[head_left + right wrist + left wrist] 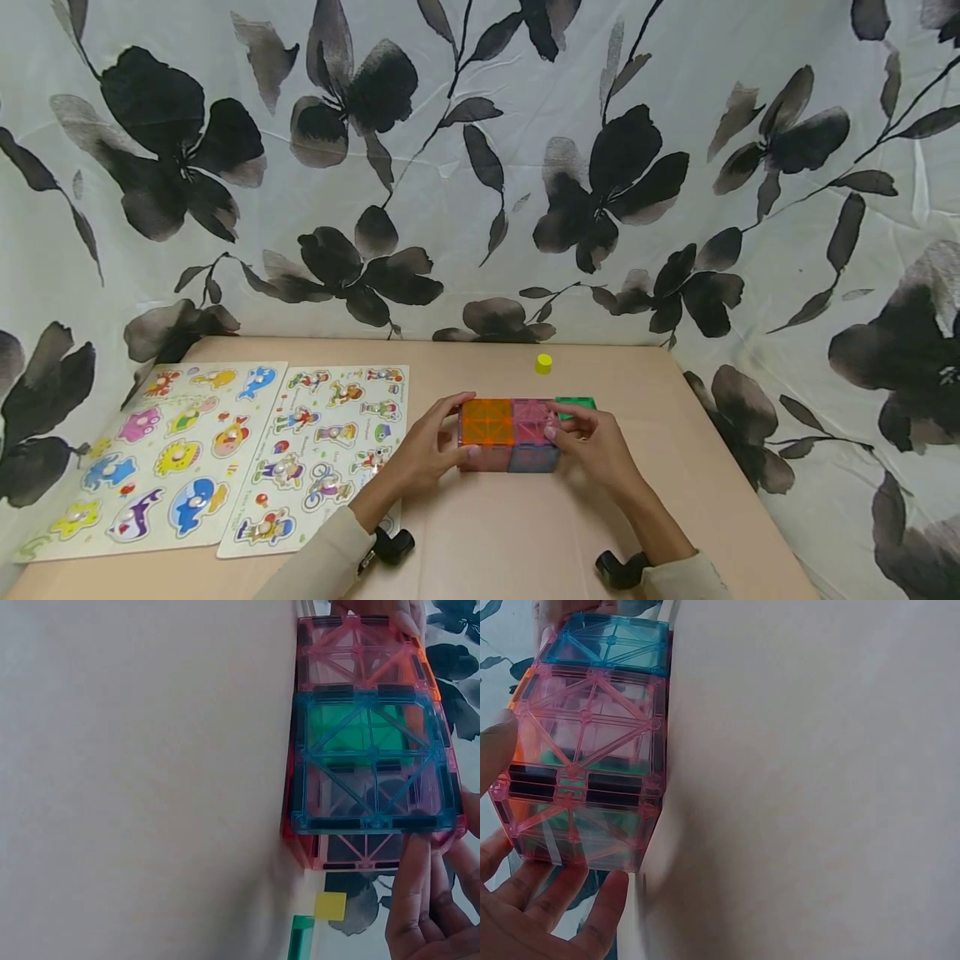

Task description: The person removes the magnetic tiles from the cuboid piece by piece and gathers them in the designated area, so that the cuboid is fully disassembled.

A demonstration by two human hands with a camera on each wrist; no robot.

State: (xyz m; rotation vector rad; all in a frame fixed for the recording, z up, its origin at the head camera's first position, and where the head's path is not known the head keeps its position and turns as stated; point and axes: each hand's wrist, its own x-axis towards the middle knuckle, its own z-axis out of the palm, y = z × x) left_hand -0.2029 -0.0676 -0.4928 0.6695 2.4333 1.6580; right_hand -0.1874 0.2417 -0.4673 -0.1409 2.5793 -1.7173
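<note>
A box of see-through magnetic tiles (486, 423) stands on the table, with an orange and a pink tile on top. Its front has a pinkish tile on the left and a blue tile (373, 787) on the right. My left hand (426, 443) grips the left end, thumb at the front upper edge and fingers against the side. At the right end, my right hand (598, 446) holds the box by its top corner, thumb in front and fingers at the side. Green (360, 727) shows through the blue tile in the right wrist view.
Behind the box's right end lies a green tile (577, 403), partly covered by the right hand. A small yellow piece (543, 363) stands near the table's back edge. Two sticker-like picture boards (231, 467) lie on the left. Flowered cloth (480, 192) hangs behind the table.
</note>
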